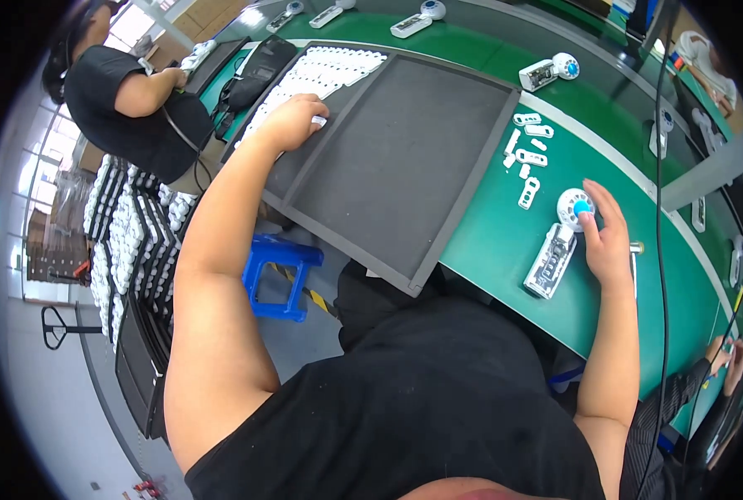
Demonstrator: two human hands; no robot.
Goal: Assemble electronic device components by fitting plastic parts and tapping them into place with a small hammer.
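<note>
My left hand (295, 122) is over the far left part of a black tray (463, 225), its fingers closed on a small white plastic part (319, 121). Rows of similar white parts (330, 71) lie in the tray beyond that hand. On the green bench, a white handheld fan (552, 260) has a round head with a blue centre and an uncovered handle showing its insides. My right hand (607, 236) grips the fan at its head, thumb against the blue centre. Several loose white covers and small pieces (530, 157) lie between the tray and the fan.
More fans (549, 72) sit along the belt beyond the bench (488, 292). A blue stool (284, 275) stands below the tray's near left corner. Stacked trays of white parts (130, 225) are at left. A co-worker (134, 100) is far left; another person's hands (726, 362) are at right. A black cable (662, 208) hangs down.
</note>
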